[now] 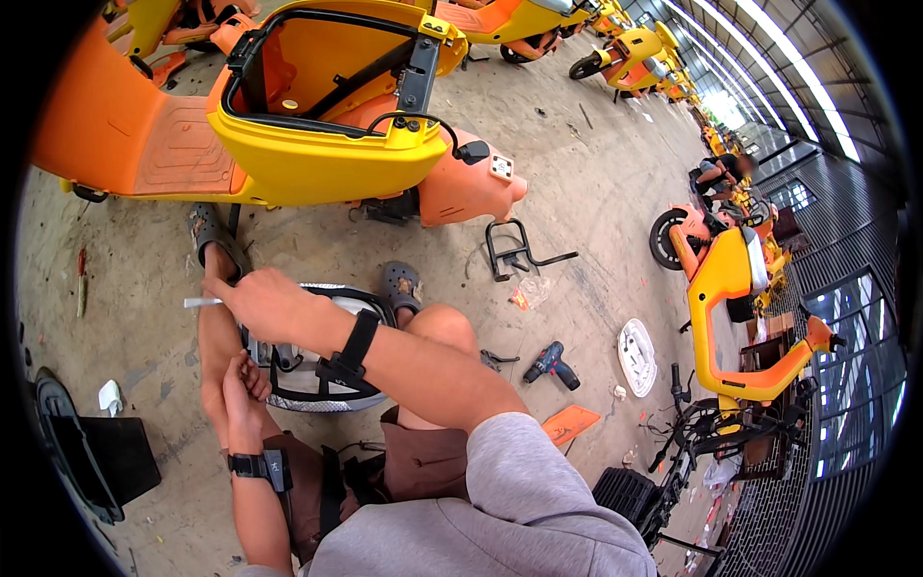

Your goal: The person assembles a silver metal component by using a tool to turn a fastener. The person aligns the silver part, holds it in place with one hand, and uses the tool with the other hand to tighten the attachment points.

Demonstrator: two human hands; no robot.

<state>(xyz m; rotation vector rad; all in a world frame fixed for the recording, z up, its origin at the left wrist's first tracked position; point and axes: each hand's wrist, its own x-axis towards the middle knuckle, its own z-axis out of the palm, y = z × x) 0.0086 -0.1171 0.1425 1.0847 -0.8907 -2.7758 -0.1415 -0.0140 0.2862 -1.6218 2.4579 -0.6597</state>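
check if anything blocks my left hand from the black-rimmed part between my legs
Nothing visible does: the left hand is beside the left edge of the black-rimmed part. The right forearm crosses over the part, but not between them.

Yellow scooters (332, 144), loose parts (636, 358) and a drill (553, 366) mark a workshop (596, 207) (hall-sized).

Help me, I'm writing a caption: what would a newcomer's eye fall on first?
Probably the big yellow-and-orange scooter at the upper left, open on top. Next, perhaps, the right hand, left of centre, and the drill on the floor right of centre.
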